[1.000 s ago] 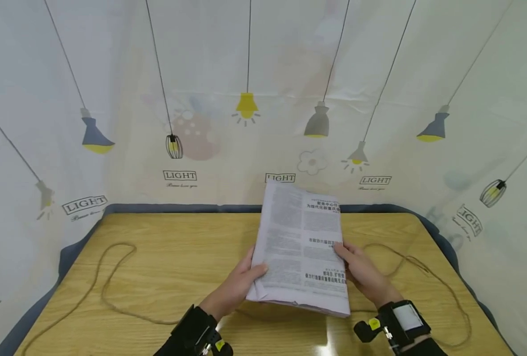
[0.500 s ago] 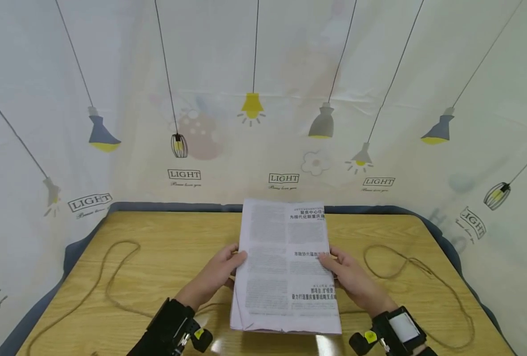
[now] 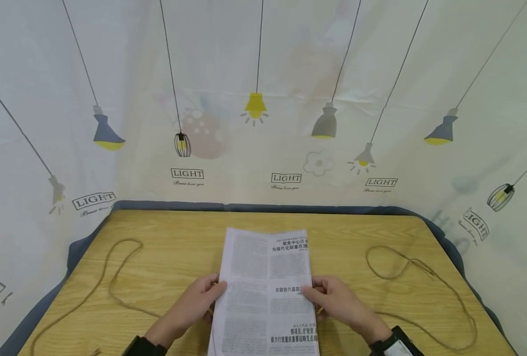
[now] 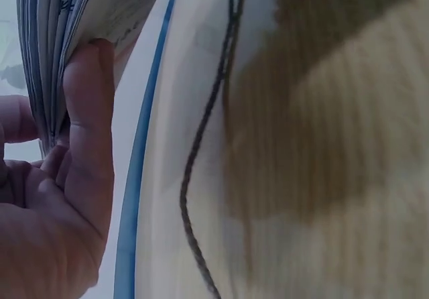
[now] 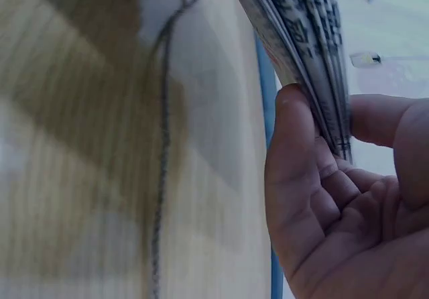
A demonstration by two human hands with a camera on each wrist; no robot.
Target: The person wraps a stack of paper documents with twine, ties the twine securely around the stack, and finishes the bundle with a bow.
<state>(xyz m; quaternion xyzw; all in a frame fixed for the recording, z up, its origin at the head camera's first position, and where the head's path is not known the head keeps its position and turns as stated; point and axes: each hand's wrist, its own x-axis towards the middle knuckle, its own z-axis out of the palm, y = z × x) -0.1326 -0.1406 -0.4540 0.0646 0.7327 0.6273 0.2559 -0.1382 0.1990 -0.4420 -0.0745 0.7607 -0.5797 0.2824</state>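
Newspaper (image 3: pixel 263 296) came nearer over the table (image 3: pixel 179 242), lamp-printed cloth (image 3: pixel 245 163) behind.

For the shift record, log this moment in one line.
left hand: pinches newspapers at left edge; right hand: pinches right edge; newspapers: above table; rope: on table

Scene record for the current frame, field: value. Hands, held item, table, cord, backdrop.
left hand: grips left edge of newspaper stack, thumb on top
right hand: grips right edge, thumb on top
held item: folded, layered newsprint, raised above table
table: wood-grain top
cord: on table, loops showing left and right of stack
backdrop: pale, printed with lamps and "LIGHT"
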